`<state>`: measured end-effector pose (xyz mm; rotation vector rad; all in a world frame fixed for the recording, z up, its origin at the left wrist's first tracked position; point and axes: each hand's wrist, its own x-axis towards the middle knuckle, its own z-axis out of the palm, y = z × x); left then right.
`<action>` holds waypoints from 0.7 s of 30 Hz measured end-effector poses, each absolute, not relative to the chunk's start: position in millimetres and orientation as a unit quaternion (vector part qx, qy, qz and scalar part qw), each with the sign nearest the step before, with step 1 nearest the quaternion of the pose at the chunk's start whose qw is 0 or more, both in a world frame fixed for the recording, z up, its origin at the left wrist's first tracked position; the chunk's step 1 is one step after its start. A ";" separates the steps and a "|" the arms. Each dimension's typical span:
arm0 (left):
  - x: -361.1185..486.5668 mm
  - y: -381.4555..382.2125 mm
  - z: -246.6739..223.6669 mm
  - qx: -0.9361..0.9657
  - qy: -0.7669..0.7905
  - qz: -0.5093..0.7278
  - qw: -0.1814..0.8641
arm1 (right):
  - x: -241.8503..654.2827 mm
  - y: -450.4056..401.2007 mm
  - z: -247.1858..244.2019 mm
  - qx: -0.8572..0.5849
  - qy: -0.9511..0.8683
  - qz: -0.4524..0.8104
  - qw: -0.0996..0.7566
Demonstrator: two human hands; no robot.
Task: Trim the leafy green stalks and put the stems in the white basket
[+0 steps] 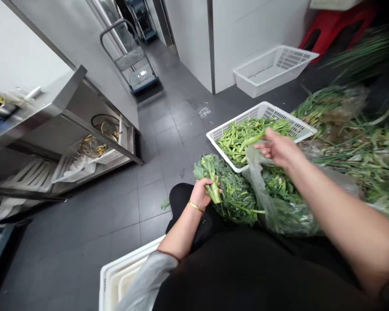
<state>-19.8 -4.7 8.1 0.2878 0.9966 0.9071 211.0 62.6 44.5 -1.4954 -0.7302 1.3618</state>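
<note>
My left hand (203,192) is closed around a leafy green stalk (214,190), its pale cut end pointing down. Over the near rim of a white slotted basket (221,154), my right hand (278,147) pinches a peeled green stem (254,139). Trimmed green stems (236,138) fill much of that basket. Below it, a heap of dark green leaves (236,194) lies against my knee. A clear plastic bag (262,194) holding more leafy greens sits beneath my right forearm.
Bunches of green onions (350,142) spread along the right. Another white basket (272,73) stands by the wall, near a red stool (340,26). A platform trolley (142,77) is farther back. White tubs (116,276) sit at my left; a steel table (65,103) borders the floor.
</note>
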 end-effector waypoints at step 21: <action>4.8 -15.5 15.2 0.254 0.502 0.503 0.657 | 139.0 -49.6 20.1 -0.516 -0.739 0.284 0.327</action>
